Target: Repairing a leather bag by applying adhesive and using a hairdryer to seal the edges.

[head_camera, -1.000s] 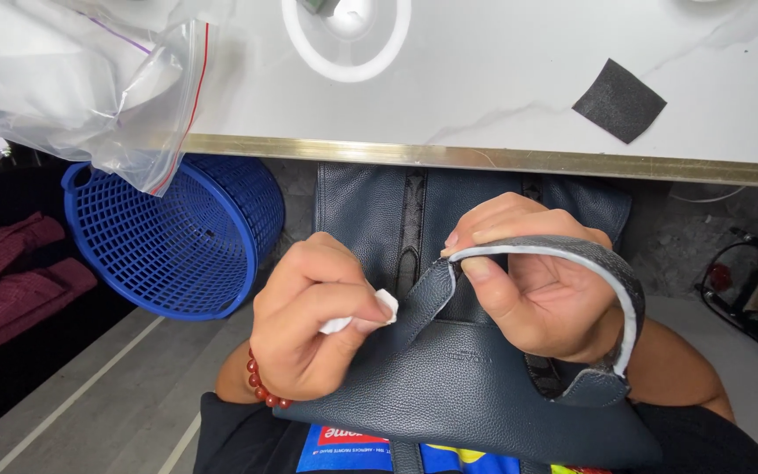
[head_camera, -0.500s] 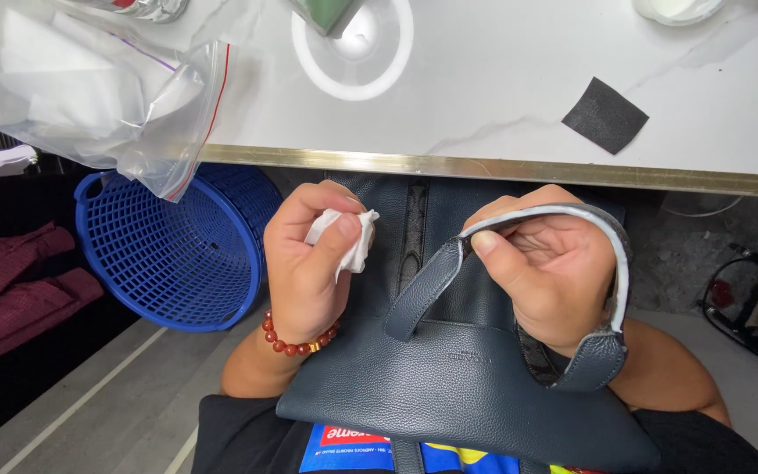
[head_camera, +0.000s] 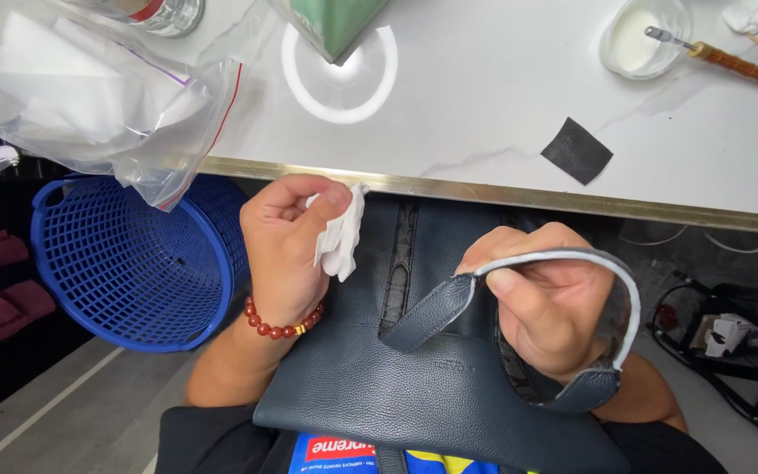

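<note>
A dark navy leather bag [head_camera: 414, 404] lies on my lap below the table edge. My right hand [head_camera: 546, 307] grips its curved handle strap [head_camera: 572, 259], holding the pale edge of the strap upward. My left hand [head_camera: 287, 250] is raised near the table edge and pinches a small white wipe [head_camera: 341, 237]. A bead bracelet sits on my left wrist. The wipe is apart from the strap.
A white marble table [head_camera: 502, 114] with a gold edge spans the top. On it lie a clear plastic bag [head_camera: 89, 96], a black square patch [head_camera: 576, 151], a small dish of white liquid [head_camera: 642, 39] and a wooden-handled tool [head_camera: 739, 66]. A blue mesh basket [head_camera: 125, 263] stands at left.
My left hand has lifted the white wipe away from the strap, up toward the table edge. My right hand keeps hold of the strap.
</note>
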